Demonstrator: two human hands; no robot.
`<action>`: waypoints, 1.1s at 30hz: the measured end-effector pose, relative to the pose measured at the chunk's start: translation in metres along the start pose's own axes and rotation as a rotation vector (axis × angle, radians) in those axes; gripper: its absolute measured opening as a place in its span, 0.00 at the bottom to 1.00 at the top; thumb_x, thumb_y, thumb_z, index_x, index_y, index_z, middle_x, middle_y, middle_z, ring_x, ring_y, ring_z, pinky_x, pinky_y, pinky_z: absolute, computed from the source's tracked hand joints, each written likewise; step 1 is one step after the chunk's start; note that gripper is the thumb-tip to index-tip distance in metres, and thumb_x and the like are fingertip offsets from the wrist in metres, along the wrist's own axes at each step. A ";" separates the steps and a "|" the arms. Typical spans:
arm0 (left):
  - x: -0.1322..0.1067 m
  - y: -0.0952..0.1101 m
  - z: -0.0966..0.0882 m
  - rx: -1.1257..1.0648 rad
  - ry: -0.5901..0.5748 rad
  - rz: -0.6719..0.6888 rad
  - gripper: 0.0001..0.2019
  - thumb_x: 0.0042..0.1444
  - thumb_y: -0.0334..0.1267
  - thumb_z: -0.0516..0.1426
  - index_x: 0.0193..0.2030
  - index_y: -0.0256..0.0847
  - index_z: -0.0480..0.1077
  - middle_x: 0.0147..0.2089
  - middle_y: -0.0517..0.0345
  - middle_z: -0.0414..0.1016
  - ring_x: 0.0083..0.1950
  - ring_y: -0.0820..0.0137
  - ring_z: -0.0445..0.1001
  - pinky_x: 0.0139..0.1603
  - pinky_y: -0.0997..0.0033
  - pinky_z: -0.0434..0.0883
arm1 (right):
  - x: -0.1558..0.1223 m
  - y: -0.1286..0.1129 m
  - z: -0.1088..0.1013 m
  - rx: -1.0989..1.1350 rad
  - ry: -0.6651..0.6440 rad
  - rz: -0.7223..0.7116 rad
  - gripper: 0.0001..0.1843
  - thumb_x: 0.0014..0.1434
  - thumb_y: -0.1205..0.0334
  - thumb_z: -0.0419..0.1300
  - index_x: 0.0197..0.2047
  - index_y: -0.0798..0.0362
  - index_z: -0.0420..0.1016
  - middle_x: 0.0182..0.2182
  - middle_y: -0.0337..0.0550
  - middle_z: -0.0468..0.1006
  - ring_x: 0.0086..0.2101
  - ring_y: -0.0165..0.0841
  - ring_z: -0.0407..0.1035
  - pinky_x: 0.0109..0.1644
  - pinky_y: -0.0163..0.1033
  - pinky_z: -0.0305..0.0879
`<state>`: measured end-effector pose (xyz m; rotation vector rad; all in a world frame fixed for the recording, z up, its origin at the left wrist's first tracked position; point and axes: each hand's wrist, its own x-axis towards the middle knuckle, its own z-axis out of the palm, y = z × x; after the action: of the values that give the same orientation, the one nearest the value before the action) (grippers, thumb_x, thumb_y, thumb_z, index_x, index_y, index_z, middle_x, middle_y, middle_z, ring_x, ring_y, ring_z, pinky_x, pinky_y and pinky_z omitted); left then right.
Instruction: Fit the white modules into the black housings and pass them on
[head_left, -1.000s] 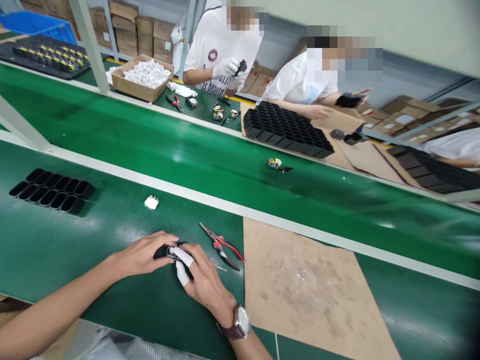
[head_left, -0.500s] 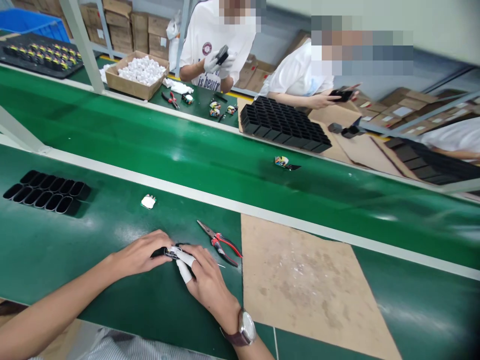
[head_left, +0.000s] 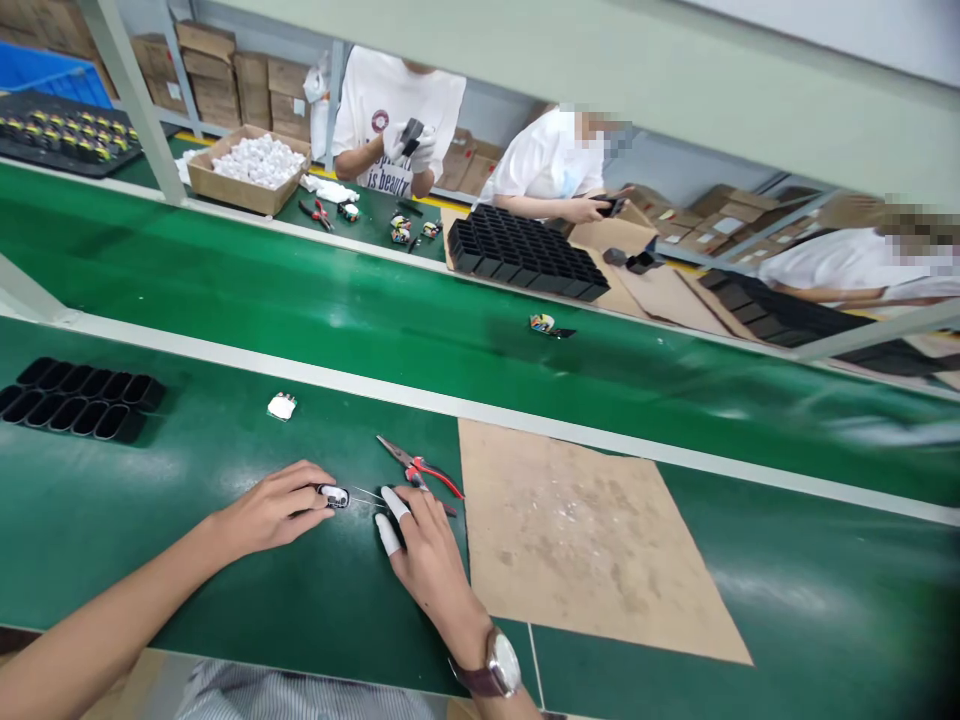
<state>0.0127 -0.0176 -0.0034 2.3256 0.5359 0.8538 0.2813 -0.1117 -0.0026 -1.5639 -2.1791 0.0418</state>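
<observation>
Green bench (head_left: 150, 480): pliers (head_left: 420, 468), cardboard sheet (head_left: 577, 540), black tray (head_left: 75, 395), white part (head_left: 282, 406).

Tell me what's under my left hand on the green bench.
A small dark part pokes out from under the left hand, with thin wires running toward the right hand. The left fingers cover the rest, so its shape cannot be told.

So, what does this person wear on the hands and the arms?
Both forearms are bare, no sleeves show. The left hand has no glove. The right hand has white finger cots on two fingers, and a wristwatch with a silver case and a dark brown strap on the wrist.
</observation>
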 end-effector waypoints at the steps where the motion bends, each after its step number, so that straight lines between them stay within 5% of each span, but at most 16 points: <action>1: 0.000 0.000 0.001 0.003 0.005 0.001 0.03 0.69 0.30 0.60 0.44 0.42 0.72 0.54 0.46 0.79 0.53 0.62 0.79 0.52 0.60 0.78 | 0.001 -0.001 0.003 -0.005 0.000 -0.005 0.18 0.72 0.70 0.54 0.62 0.56 0.71 0.51 0.55 0.77 0.49 0.46 0.72 0.55 0.56 0.73; 5: 0.001 0.000 -0.001 0.014 0.042 -0.009 0.04 0.68 0.30 0.61 0.46 0.42 0.72 0.52 0.47 0.81 0.53 0.62 0.81 0.52 0.60 0.80 | 0.006 -0.001 0.012 0.010 0.013 -0.033 0.19 0.69 0.75 0.52 0.59 0.55 0.74 0.47 0.52 0.76 0.45 0.43 0.71 0.53 0.52 0.74; 12: 0.008 -0.012 -0.020 0.151 0.368 -0.110 0.05 0.65 0.34 0.65 0.44 0.44 0.73 0.51 0.49 0.83 0.52 0.62 0.83 0.53 0.58 0.81 | 0.004 0.002 0.020 0.064 0.072 -0.061 0.17 0.67 0.76 0.50 0.51 0.55 0.76 0.43 0.51 0.76 0.40 0.41 0.70 0.45 0.48 0.74; 17: 0.016 -0.023 -0.040 0.313 0.446 -0.187 0.05 0.63 0.38 0.65 0.41 0.43 0.75 0.50 0.51 0.84 0.51 0.62 0.84 0.56 0.58 0.81 | 0.002 0.004 0.022 0.084 0.099 -0.047 0.17 0.68 0.76 0.51 0.53 0.55 0.75 0.43 0.50 0.76 0.40 0.41 0.70 0.45 0.47 0.74; 29: 0.106 -0.132 -0.124 0.486 0.610 -0.645 0.07 0.54 0.40 0.63 0.33 0.38 0.74 0.39 0.50 0.83 0.36 0.62 0.83 0.43 0.62 0.80 | -0.006 0.005 0.017 0.180 0.222 -0.036 0.15 0.69 0.76 0.51 0.51 0.52 0.74 0.44 0.49 0.76 0.39 0.40 0.73 0.41 0.45 0.74; 33: 0.114 -0.129 -0.120 0.527 0.672 -0.647 0.07 0.56 0.40 0.62 0.36 0.38 0.75 0.45 0.45 0.82 0.51 0.55 0.80 0.54 0.56 0.77 | -0.007 0.006 0.014 0.198 0.218 0.015 0.16 0.70 0.74 0.51 0.56 0.53 0.72 0.45 0.50 0.77 0.40 0.39 0.75 0.41 0.43 0.76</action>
<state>-0.0089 0.1872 0.0369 1.9928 1.8634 1.2444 0.2829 -0.1131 -0.0190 -1.4042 -1.9324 0.0850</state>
